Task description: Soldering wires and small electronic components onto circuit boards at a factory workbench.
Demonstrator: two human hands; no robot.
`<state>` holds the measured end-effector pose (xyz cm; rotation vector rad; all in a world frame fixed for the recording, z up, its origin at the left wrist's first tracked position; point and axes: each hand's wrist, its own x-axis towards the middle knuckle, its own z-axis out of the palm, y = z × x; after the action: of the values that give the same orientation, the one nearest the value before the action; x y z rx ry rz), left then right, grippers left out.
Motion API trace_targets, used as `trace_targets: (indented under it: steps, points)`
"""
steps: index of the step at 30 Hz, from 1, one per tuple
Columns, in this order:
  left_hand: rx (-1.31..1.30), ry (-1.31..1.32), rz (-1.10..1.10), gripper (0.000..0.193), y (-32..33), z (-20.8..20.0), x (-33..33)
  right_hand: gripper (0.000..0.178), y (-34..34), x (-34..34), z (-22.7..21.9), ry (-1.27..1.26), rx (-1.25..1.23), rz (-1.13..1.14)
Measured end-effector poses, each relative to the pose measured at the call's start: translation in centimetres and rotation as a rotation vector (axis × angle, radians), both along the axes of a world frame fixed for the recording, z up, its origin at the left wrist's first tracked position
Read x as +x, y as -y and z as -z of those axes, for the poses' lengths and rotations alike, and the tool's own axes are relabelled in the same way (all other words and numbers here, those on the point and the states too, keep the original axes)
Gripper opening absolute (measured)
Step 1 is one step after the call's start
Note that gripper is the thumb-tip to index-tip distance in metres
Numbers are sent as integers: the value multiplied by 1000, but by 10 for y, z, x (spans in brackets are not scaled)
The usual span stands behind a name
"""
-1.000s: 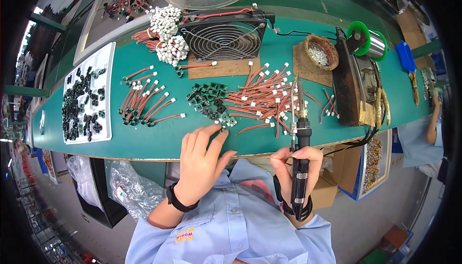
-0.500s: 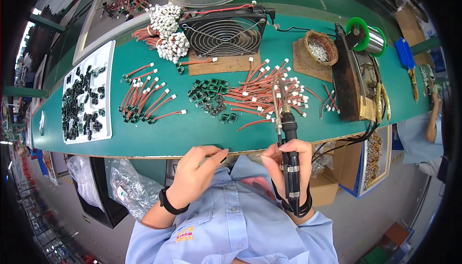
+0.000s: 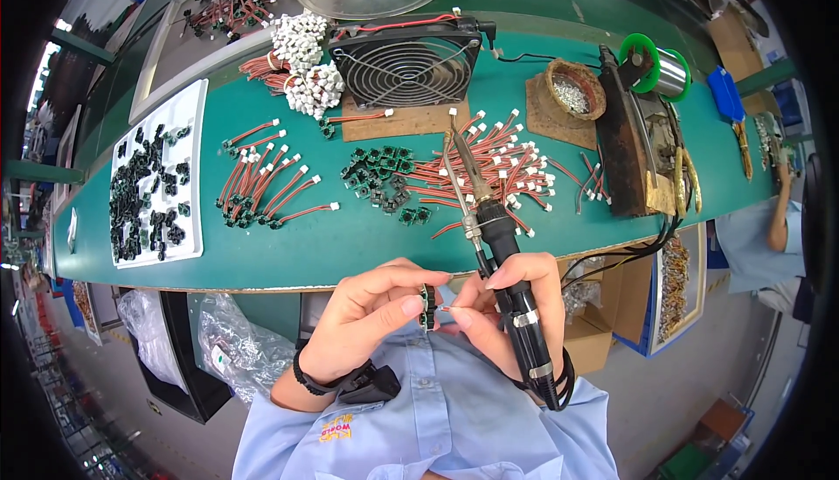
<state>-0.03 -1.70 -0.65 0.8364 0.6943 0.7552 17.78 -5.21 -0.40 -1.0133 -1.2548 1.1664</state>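
Observation:
My left hand (image 3: 360,316) is closed, pinching a small green circuit board (image 3: 426,307) on edge between thumb and fingers, in front of my shirt. My right hand (image 3: 544,288) grips a black soldering iron (image 3: 502,237), its metal tip pointing up and away over the bench. The thumb and finger of that hand also pinch a thin piece (image 3: 447,309), perhaps a wire end, close to the board. Beyond the hands lie a cluster of green boards (image 3: 380,165) and a heap of red-and-black wires with white connectors (image 3: 516,170).
A black fan (image 3: 406,65) stands at the back, beside bundled white connectors (image 3: 313,88). On the left are a white tray of black parts (image 3: 194,191) and wired boards (image 3: 262,191). To the right are a bowl (image 3: 594,86), a dark stand (image 3: 622,156) and a solder spool (image 3: 671,73).
My hands have come closer together. The board now shows face-on between my left fingers. The soldering iron has tilted left, and its tip has moved left over the bench.

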Motion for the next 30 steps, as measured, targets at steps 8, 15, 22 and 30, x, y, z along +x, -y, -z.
trace_targets:
  steps: [8,15,22,30]
  points:
    - [-94,157,15,27,3,4,0,35,1,-12,-8,36,55,100]
    - [-71,219,3,24,2,9,-1,40,-4,-8,-14,226,157,51]
    - [-46,210,8,24,2,11,0,36,-3,-9,-13,186,150,104]
    - [-26,211,10,24,2,11,1,34,-2,-9,-11,136,120,121]
